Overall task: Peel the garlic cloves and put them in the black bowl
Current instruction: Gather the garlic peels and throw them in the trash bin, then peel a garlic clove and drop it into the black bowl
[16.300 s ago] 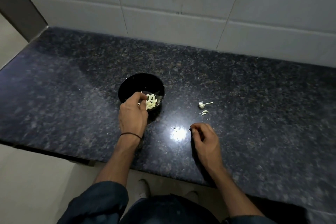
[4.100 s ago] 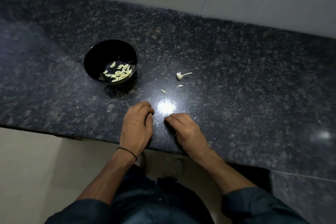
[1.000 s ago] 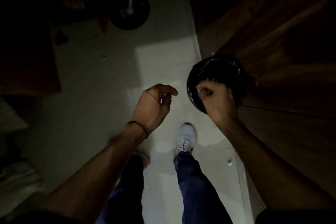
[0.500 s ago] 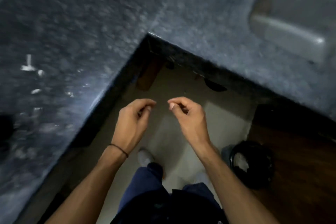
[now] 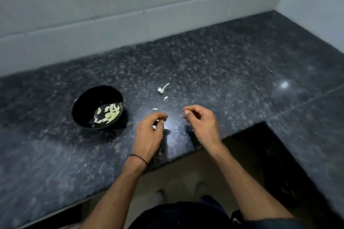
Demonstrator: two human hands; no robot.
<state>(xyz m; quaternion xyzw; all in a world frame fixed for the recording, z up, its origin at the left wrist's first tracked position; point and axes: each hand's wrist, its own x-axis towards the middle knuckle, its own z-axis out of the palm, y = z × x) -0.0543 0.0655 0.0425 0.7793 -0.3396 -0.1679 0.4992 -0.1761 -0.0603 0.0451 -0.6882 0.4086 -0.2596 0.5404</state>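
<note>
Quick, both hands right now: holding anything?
Left hand: fingers curled; whether it holds anything cannot be told.
Right hand: curled shut, nothing visible in it.

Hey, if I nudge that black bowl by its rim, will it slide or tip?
Probably slides: the countertop looks polished, showing glare, and the black bowl sits low and wide. It seems light, holding only a small pile of peeled cloves, so a push high on the rim might rock it.

dim overhead light, glare spots on the countertop [image 5: 242,72], motion-blurred edges.
</note>
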